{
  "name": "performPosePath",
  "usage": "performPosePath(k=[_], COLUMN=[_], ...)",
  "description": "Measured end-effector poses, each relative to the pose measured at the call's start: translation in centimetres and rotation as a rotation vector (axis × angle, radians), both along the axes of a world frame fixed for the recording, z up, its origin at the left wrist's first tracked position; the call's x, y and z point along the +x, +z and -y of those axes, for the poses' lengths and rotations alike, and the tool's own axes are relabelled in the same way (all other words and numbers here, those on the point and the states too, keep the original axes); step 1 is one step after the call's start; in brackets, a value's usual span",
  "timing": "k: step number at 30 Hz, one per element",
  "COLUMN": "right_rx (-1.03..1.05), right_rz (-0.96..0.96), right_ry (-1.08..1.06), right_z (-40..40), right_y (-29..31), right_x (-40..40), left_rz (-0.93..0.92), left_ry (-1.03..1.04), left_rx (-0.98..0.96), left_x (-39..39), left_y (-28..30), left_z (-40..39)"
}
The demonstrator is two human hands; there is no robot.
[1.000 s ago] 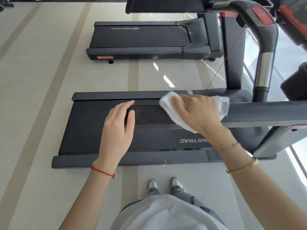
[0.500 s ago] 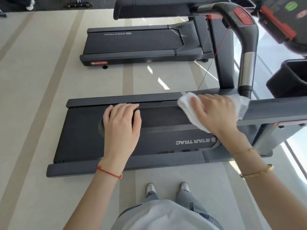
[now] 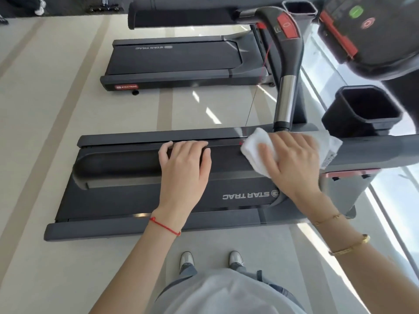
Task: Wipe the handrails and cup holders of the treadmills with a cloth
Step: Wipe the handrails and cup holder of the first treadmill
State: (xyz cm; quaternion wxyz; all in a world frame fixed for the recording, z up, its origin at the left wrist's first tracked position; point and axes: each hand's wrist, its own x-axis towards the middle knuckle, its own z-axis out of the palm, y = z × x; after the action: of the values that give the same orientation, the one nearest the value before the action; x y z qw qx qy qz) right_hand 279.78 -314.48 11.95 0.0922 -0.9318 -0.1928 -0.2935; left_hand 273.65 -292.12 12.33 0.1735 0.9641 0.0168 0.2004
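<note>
The cloth (image 3: 256, 148) is pressed flat on the handrail (image 3: 127, 162) by the right hand (image 3: 292, 159); the left hand (image 3: 184, 164) is curled over the rail, which runs left–right (cup holder (image 3: 362, 109) nearer the right hand).

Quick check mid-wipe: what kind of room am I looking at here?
Most likely a gym. Two Star Trac treadmills stand side by side, the near treadmill and the far treadmill, with a console and cup holder.
</note>
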Motion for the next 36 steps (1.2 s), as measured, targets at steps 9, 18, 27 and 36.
performPosePath(k=[9, 18, 27, 36], right_rx=[-0.107, -0.115, 0.023, -0.232], right_rz=[0.014, -0.05, 0.031, -0.093], right_ry=[0.08, 0.187, -0.157, 0.267], right_z=[8.1, 7.5, 15.5, 10.5], right_y=[0.2, -0.2, 1.0, -0.3], right_x=[2.4, 1.8, 4.0, 2.1], left_rz=[-0.004, -0.011, -0.01, -0.002], left_ry=[-0.004, 0.065, 0.045, 0.001], left_rx=[-0.004, 0.007, 0.023, 0.026], left_x=[1.6, 1.6, 2.4, 2.3], left_y=[0.2, 0.2, 0.2, 0.0], left_z=[7.1, 9.7, 11.8, 11.0])
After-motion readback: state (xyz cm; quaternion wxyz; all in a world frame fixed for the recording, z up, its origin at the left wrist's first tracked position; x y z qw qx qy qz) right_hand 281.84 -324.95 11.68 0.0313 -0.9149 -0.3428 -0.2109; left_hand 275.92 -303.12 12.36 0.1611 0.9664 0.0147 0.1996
